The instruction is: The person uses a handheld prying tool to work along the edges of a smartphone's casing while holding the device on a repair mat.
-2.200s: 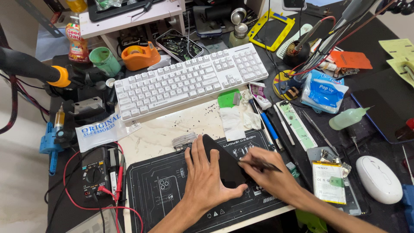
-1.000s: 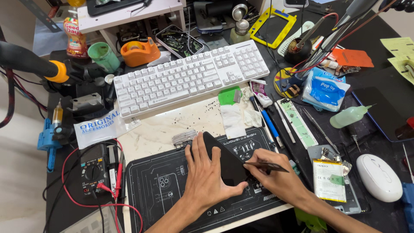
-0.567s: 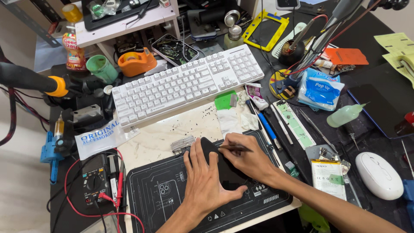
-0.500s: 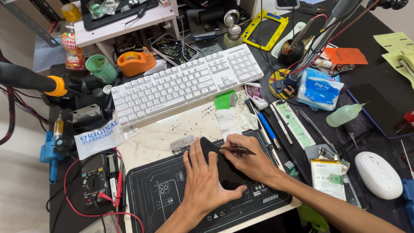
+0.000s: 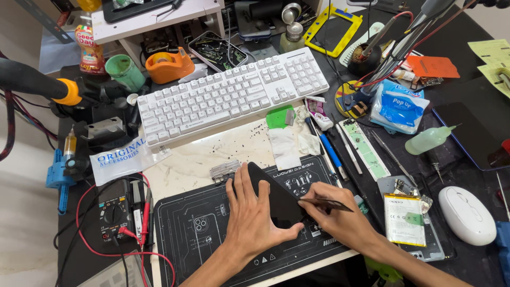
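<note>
My left hand (image 5: 254, 220) lies flat, fingers spread, on a black phone (image 5: 276, 199) to pin it against the dark mat (image 5: 196, 234) at the counter's near edge. My right hand (image 5: 340, 220) is closed in a pinch on a thin dark pick (image 5: 326, 202), whose tip meets the phone's right edge; the hand's heel rests on the mat, apparently for steadiness.

Just beyond the phone a small metal part (image 5: 225, 170) sits on the stained white sheet (image 5: 212, 157), close at hand. A white keyboard (image 5: 231, 95) runs across the middle of the counter. Behind it a shallow tray (image 5: 218, 50) holds a litter of small parts, too fine to identify, and a green cup (image 5: 123, 70) stands beside an orange tape dispenser (image 5: 170, 64); the cup's contents are not visible.

To my right lie a battery (image 5: 404, 219) on an opened phone shell, a white mouse (image 5: 467, 215), a green squeeze bottle (image 5: 427, 141) on its side and a blue tissue pack (image 5: 397, 106). A multimeter (image 5: 114, 212) with red leads sits at left.
</note>
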